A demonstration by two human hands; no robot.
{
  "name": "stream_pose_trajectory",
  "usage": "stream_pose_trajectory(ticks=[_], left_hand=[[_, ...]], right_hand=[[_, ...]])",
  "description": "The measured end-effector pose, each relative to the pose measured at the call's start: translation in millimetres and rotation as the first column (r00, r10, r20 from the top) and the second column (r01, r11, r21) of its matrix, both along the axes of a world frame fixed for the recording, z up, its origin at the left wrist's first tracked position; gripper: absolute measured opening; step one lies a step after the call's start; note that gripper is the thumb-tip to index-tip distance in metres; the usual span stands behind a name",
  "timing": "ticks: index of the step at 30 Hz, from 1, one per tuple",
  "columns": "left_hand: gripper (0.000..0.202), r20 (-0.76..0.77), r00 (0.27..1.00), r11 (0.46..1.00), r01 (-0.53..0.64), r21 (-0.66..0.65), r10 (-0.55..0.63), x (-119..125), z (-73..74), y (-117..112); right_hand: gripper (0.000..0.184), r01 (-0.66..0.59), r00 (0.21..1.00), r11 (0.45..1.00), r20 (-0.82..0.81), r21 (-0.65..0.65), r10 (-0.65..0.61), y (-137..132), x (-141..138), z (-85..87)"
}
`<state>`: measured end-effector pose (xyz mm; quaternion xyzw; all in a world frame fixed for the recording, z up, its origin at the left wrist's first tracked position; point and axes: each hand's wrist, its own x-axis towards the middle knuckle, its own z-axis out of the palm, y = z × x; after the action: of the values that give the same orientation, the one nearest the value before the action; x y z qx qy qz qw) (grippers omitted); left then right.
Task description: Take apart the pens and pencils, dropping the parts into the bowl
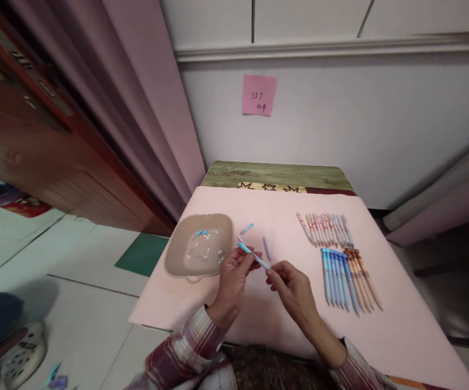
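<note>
Over the pink-covered table, a slim light-blue pen part (262,262) slants between both hands, with a thin refill tip showing at its upper left end. My left hand (234,276) pinches it around the middle. The fingertips of my right hand (293,287) close on its lower right end. Just beyond, a short blue pen barrel piece (247,228) and a pale lavender pen barrel piece (267,248) lie apart on the cover. To the left sits a beige basin (173,252) with small white and bright blue pieces inside.
Blue pens (334,279) and brown pens (362,281) lie in a row at right, with red-and-white patterned pens (324,230) behind them. A pink note (259,95) is on the wall. At lower left, a person's shoe (23,352) rests on the floor.
</note>
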<state>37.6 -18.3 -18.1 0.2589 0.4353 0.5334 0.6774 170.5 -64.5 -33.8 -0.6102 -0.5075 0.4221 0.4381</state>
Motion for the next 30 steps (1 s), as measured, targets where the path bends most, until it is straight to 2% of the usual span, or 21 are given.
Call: stream_pose_trajectory(ticks=[3,7,10,13,16,19,23,25,28,30], left_hand=[[0.031,-0.006,1.0,0.999,0.031,0.022,-0.031,2.1,2.8,0.3],[0.032,-0.04,0.999,0.999,0.035,0.034,-0.034,0.5,3.8,1.9],[0.033,-0.091,0.991,0.995,0.102,-0.002,-0.102,-4.1,2.6,2.4],[0.031,-0.093,0.982,0.986,0.163,-0.029,-0.165,-7.5,1.1,2.7],[0.028,-0.094,0.982,0.987,0.161,-0.014,-0.162,-7.7,-0.7,4.1],[0.028,-0.106,0.988,0.994,0.111,0.01,-0.109,-6.8,-3.2,6.3],[0.03,-0.134,0.989,0.998,0.067,0.004,-0.066,-7.9,-6.2,7.7],[0.029,-0.142,0.988,0.998,0.065,0.012,-0.063,-9.2,-6.3,7.4],[0.025,-0.132,0.987,0.995,0.096,0.042,-0.09,-10.7,-3.2,6.5],[0.023,-0.122,0.983,0.988,0.145,0.054,-0.137,-10.8,0.3,5.7]], right_hand=[[0.046,-0.022,0.99,0.999,-0.143,-0.038,0.017,2.0,-1.0,-1.1],[0.047,-0.03,0.991,0.999,-0.134,-0.04,0.024,6.6,-1.8,1.1],[0.049,-0.043,0.989,0.995,-0.141,-0.085,0.031,8.8,-2.4,1.1],[0.052,-0.102,0.951,0.975,-0.307,-0.195,0.038,10.0,-4.3,0.0],[0.055,-0.152,0.893,0.948,-0.449,-0.279,0.011,11.3,-6.7,-0.2],[0.053,-0.153,0.891,0.958,-0.453,-0.241,0.028,12.1,-8.5,-1.2],[0.041,-0.062,0.95,0.993,-0.311,-0.101,0.028,10.4,-8.9,-5.2],[0.038,-0.02,0.964,0.997,-0.268,-0.08,-0.002,8.9,-8.6,-5.9],[0.041,-0.041,0.935,0.989,-0.354,-0.141,-0.012,7.3,-8.9,-3.9],[0.049,-0.099,0.88,0.966,-0.475,-0.237,-0.026,6.8,-9.4,-2.4]])
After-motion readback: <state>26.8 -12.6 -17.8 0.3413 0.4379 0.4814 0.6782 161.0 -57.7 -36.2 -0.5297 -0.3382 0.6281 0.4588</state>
